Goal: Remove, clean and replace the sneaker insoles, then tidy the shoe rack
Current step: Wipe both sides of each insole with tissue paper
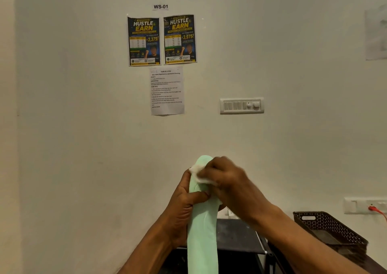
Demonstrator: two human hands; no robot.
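The left hand [184, 206] grasps a long pale green foam insole [202, 232] around its middle, with the thumb lying across the front face and the fingers wrapped behind. The insole stands nearly upright in front of the person. Its rounded tip rises above both hands and its lower end runs out of the bottom of the view.

The right hand [226, 181] comes in from the right and sits just above the left hand. Its fingers are curled over a small white crumpled wipe [202, 176], pressing it against the upper part of the insole (the fingertips themselves are blurred, so the exact pinch cannot be made out).

Below and behind the hands is the flat dark top of a black rack [236, 236], with a pale frame bar along its right edge. Well to the right of the right hand a dark brown perforated plastic basket [326, 227] stands on a dark surface. Above that basket a white wall socket [364, 205] holds an orange plug [371, 208].

High above the hands, the cream wall carries two dark blue and yellow posters [143, 41] side by side, a white printed task sheet [167, 90] under them and a small label reading WS-01 [160, 6] on top. A white switch panel [241, 105] is fixed above and slightly right of the right hand.
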